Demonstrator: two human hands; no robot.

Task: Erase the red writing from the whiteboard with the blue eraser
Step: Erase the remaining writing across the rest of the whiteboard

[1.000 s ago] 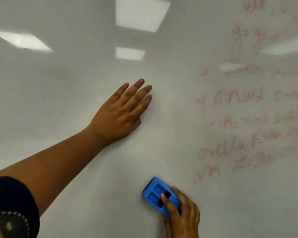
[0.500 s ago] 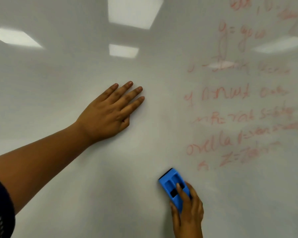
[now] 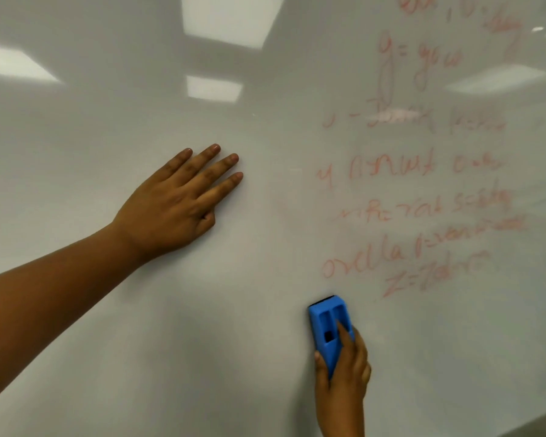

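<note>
A whiteboard (image 3: 108, 357) fills the view. Several lines of faint red writing (image 3: 407, 197) cover its right part, from the top down to a line just above the eraser. The blue eraser (image 3: 327, 323) is pressed flat on the board low at centre right, its black felt edge at the top. My right hand (image 3: 342, 383) grips the eraser from below, the index finger lying in its groove. My left hand (image 3: 177, 206) rests flat on the bare board at centre left, fingers spread, holding nothing.
Ceiling lights reflect on the glossy board at the top and left. The board's lower right corner edge (image 3: 536, 421) shows at the bottom right. The left half of the board carries no writing.
My right hand has slid the eraser rightward and up, turning it more upright. The lowest left scrap of red writing near it is gone. My left hand stays flat on the board.
</note>
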